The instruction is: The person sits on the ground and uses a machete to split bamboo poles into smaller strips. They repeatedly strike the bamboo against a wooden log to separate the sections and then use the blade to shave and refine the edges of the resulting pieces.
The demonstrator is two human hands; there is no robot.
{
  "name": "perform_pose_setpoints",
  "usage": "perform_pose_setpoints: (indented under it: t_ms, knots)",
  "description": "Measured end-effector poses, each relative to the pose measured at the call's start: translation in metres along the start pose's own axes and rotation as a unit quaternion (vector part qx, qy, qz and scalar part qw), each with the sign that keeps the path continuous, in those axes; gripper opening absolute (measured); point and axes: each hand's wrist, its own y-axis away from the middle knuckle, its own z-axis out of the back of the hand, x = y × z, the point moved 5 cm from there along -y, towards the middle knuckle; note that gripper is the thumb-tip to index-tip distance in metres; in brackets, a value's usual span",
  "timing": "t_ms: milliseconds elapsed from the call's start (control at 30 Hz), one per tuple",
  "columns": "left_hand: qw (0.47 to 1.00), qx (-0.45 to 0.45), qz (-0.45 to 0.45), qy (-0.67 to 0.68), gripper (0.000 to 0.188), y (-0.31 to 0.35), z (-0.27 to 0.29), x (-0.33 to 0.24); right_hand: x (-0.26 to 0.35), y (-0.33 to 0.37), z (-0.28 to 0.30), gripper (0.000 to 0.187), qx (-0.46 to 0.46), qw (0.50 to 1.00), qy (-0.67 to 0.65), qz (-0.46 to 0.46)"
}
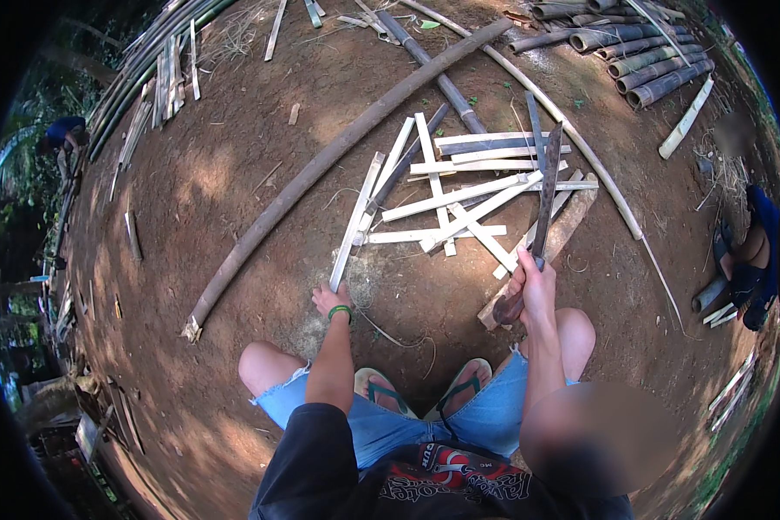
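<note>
My left hand (331,299) is closed around the near end of a pale split bamboo strip (358,217), which slants up and away toward the pile. In my right hand (536,286) is a machete (547,191), its long dark blade pointing away from me and its wooden handle showing below my fist. The blade stands over the right side of a loose pile of split bamboo strips (498,204), some pale side up, some dark side up. A thick wooden block (572,221) lies on the ground beneath and beside the machete.
A long brown pole (347,152) lies diagonally beyond the strips. A thin curved pole (594,160) arcs along their right. Bamboo culms (659,69) are stacked at the far right. Long green bamboo (139,65) lies far left. One person (750,260) is at the right edge, another (65,134) far left.
</note>
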Motion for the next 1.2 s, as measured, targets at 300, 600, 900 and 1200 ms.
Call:
perform_pose_setpoints:
  t_ms: [300, 600, 900, 1200]
  knots:
    - [0.91, -0.023, -0.102, 0.402, 0.019, -0.035, 0.128, 0.004, -0.009, -0.001, -0.036, 0.03, 0.071, 0.981, 0.155, 0.091]
    - [0.869, -0.18, -0.159, 0.433, 0.022, 0.091, 0.367, -0.053, -0.049, 0.101, -0.106, 0.036, 0.24, 0.915, 0.293, 0.138]
    - [0.899, -0.22, -0.198, 0.323, 0.024, 0.104, 0.301, -0.066, -0.157, 0.124, -0.126, 0.051, 0.304, 0.835, 0.456, 0.05]
    - [0.88, -0.169, -0.221, 0.386, 0.016, 0.093, 0.302, -0.083, -0.23, 0.05, -0.072, 0.047, 0.21, 0.807, 0.551, -0.035]
